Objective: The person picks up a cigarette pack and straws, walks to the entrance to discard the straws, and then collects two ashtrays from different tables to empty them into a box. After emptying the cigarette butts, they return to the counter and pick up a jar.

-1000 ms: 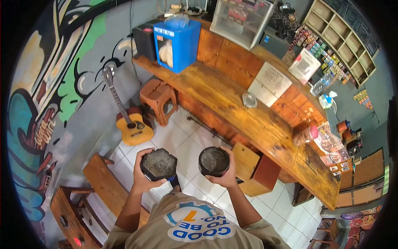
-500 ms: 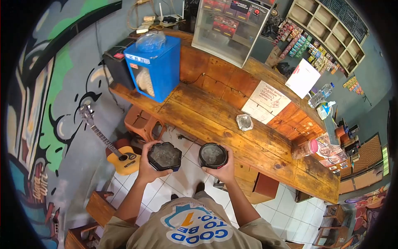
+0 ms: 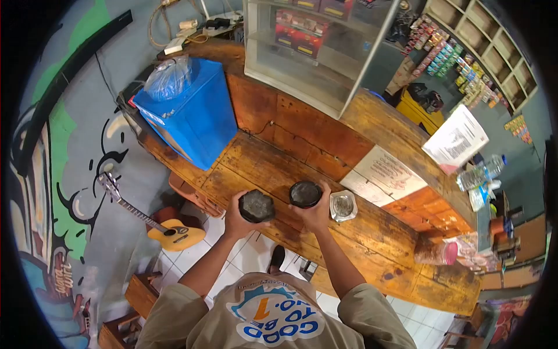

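My left hand [image 3: 237, 221] is closed around a black, many-sided ashtray [image 3: 257, 206] with a grey, ashy inside, over the front edge of the wooden counter. A round black ashtray [image 3: 305, 193] with a dark inside sits in the grip of my right hand [image 3: 315, 214], above the counter top. Just right of that hand, a clear glass ashtray [image 3: 343, 206] rests on the counter [image 3: 372, 244]. The two black ashtrays are apart from each other.
A blue box [image 3: 200, 110] with a plastic bag on top stands at the counter's left end. Behind the counter are a glass display case [image 3: 302, 58], a paper sign [image 3: 383, 175] and a bottle [image 3: 482, 173]. A guitar [image 3: 177, 234] leans at the left; an orange stool [image 3: 192, 195] is partly under the counter.
Both hands, with their ashtrays, have moved forward from above the floor to the counter. The view has come closer to the counter, and one foot has stepped forward.
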Motion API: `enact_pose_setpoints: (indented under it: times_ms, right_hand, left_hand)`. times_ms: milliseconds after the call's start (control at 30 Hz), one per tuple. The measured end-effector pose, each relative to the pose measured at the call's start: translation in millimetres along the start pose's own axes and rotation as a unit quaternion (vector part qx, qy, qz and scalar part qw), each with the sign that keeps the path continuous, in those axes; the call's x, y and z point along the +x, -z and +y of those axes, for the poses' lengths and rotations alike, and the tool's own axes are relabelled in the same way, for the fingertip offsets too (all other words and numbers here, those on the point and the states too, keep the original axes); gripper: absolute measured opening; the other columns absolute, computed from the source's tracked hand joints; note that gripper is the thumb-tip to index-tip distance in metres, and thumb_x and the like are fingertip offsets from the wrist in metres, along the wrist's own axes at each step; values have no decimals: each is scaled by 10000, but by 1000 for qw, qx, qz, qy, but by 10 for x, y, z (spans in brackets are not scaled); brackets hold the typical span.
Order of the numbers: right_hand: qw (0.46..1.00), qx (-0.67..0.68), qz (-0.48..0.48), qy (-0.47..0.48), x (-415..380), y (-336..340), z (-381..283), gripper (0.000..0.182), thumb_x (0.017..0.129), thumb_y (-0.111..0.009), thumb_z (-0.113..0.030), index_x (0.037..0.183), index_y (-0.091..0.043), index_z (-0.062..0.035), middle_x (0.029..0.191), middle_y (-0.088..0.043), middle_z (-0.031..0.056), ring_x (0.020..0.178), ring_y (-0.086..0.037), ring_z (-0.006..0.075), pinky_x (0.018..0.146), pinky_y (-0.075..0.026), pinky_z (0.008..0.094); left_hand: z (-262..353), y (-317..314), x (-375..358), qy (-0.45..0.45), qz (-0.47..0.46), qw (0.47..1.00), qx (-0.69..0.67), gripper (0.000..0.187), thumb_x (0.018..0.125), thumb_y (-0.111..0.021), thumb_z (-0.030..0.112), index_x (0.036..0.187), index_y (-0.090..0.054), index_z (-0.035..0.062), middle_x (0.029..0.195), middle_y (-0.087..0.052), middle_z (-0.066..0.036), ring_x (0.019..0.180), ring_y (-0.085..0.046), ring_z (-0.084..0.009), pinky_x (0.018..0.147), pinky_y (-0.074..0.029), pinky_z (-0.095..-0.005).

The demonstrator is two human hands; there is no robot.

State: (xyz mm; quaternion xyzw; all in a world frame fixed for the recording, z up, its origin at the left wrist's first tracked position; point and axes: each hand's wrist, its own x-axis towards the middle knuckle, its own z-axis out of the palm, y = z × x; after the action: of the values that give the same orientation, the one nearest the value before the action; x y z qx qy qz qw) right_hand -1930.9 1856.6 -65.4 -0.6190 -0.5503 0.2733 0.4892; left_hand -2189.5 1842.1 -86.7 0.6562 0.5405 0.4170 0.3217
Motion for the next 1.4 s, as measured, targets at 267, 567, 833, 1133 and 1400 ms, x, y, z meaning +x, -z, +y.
enact_pose_setpoints:
  times_ms: [267, 567, 833, 1133, 1400]
  right_hand:
    - [1000, -4, 9, 6, 401, -200, 358, 1090, 616, -961, -222, 1448, -283, -31, 1327, -489, 232, 1232, -541, 354, 1031, -468, 427]
    - [993, -81, -17, 82, 340, -73, 415, 1122, 616, -925, -153, 1500, -239, -65, 1495, -362, 249, 1357, -432, 422, 1126, -400, 448]
    - [976, -80, 204, -7, -1216, 924, 562, 727, 805, -810, -108, 1417, -428, -11, 1469, -455, 205, 1378, -436, 358, 1148, -347, 425]
    - [876, -115, 432, -182, -2790, 1668, 764, 812, 817, -825, -223, 1442, -367, 20, 1414, -457, 220, 1336, -463, 340, 1133, -368, 445]
    - [855, -201, 432, -206, -2218, 3174, 1087, 1075, 696, -903, -357, 1462, -283, 72, 1425, -407, 271, 1365, -399, 390, 1131, -348, 442]
  left_hand:
    - [-86, -308, 340, 44, 8, 999, 18, 1095, 536, -989, 411, 1394, -385, 97, 1298, -575, -172, 1222, -579, -326, 1030, -475, -464]
    - [-112, -507, 613, 8, -82, 983, 162, 1260, 528, -948, 496, 1516, -265, 115, 1501, -408, -201, 1398, -394, -364, 1198, -163, -579]
    - [-128, -2, -213, -71, -110, 986, 105, 1003, 724, -882, 344, 1507, -327, 54, 1570, -326, -204, 1442, -308, -395, 1189, -244, -506]
    - [-231, 309, -1157, -55, -197, 977, 61, 824, 778, -836, 198, 1450, -376, 68, 1580, -305, -194, 1459, -299, -377, 1184, -268, -477]
    - [534, -128, -1188, -131, -228, 964, 47, 733, 798, -811, 172, 1417, -432, 63, 1573, -300, -198, 1465, -292, -372, 1182, -272, -474]
